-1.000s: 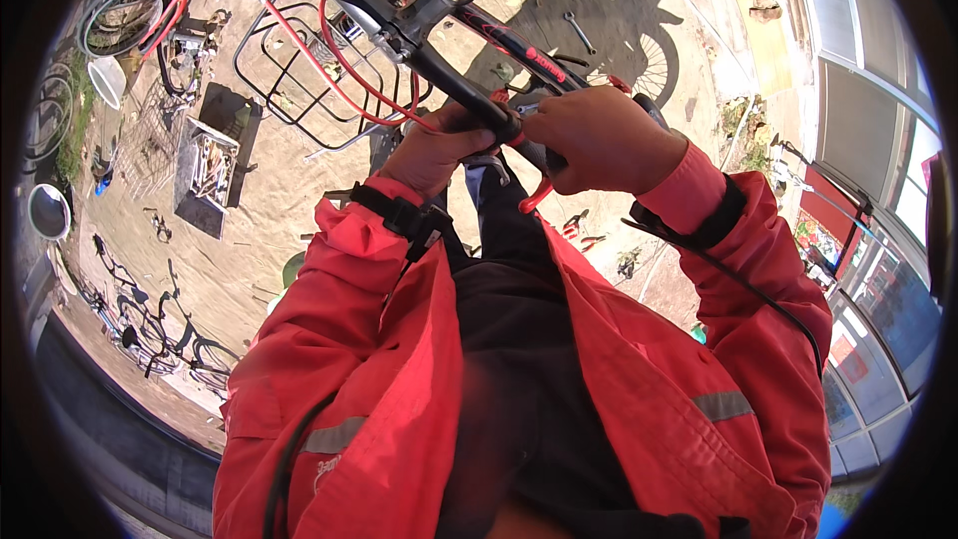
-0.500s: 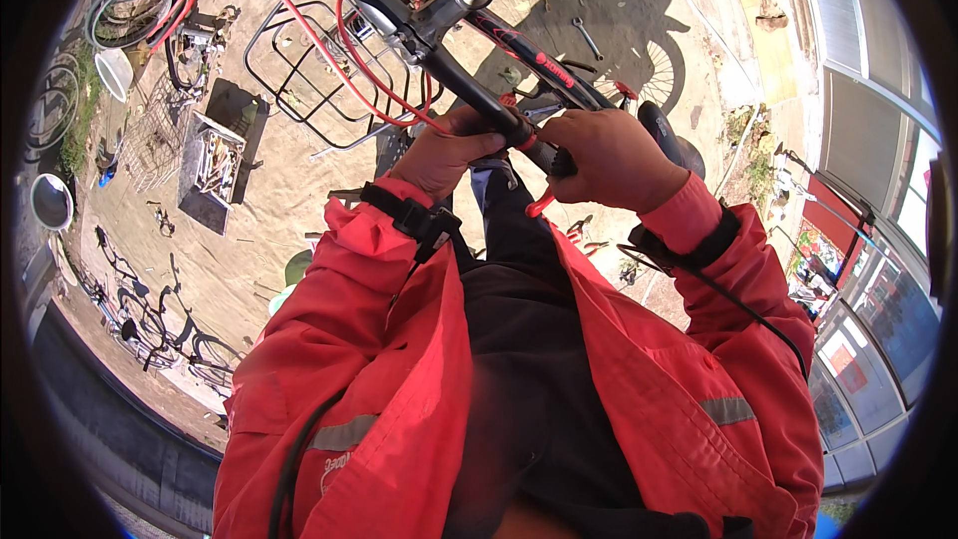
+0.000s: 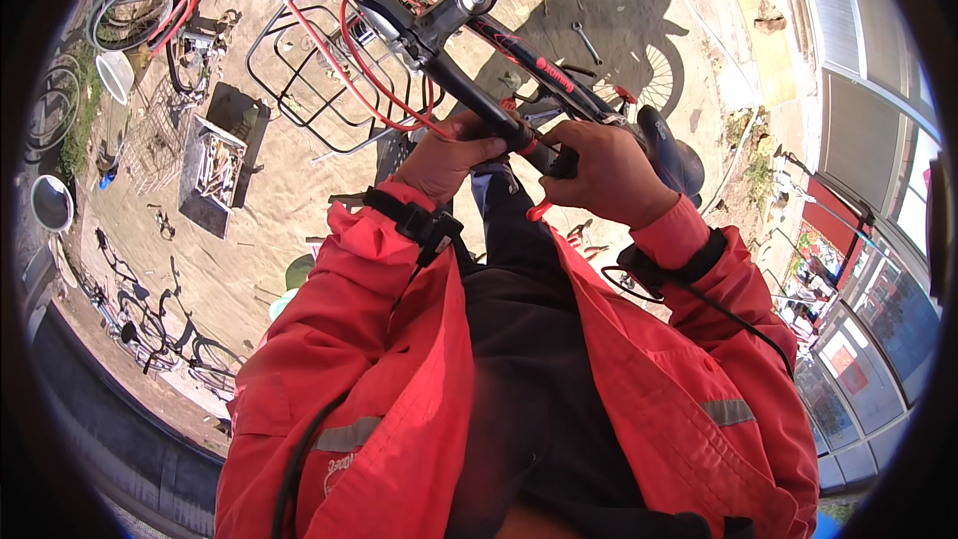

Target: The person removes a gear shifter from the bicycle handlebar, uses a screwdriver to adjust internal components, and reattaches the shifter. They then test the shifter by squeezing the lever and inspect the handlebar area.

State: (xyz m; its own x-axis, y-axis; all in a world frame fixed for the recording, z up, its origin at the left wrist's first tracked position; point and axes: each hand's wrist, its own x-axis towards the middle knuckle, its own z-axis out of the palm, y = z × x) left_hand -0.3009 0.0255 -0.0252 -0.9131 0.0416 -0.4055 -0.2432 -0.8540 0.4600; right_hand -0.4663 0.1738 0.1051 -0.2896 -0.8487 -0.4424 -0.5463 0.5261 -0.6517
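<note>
A black bicycle handlebar [image 3: 464,88] slants down from the upper left to my hands. My left hand [image 3: 439,162] is closed around it beside a red ring, its thumb lying along the near side. Just right of it, my right hand [image 3: 614,175] pinches the dark grip [image 3: 564,162] at the bar's end, with fingers curled over it. A red-tipped lever [image 3: 539,210] pokes out below the grip. Red cables [image 3: 334,65] loop from the bar past the black wire basket [image 3: 289,75]. My palms hide part of the bar and grip.
The frame [image 3: 544,65] and black saddle [image 3: 674,155] extend behind the bar. On the ground lie a wrench [image 3: 587,42] and a box of parts [image 3: 213,175]. Wheels [image 3: 135,5] and bicycles [image 3: 165,324] stand at left; a glazed wall [image 3: 878,130] runs along the right.
My right wrist and forearm have dropped and turned slightly, the fingers still on the grip, uncovering more of the saddle. My left hand has stayed almost in place on the bar.
</note>
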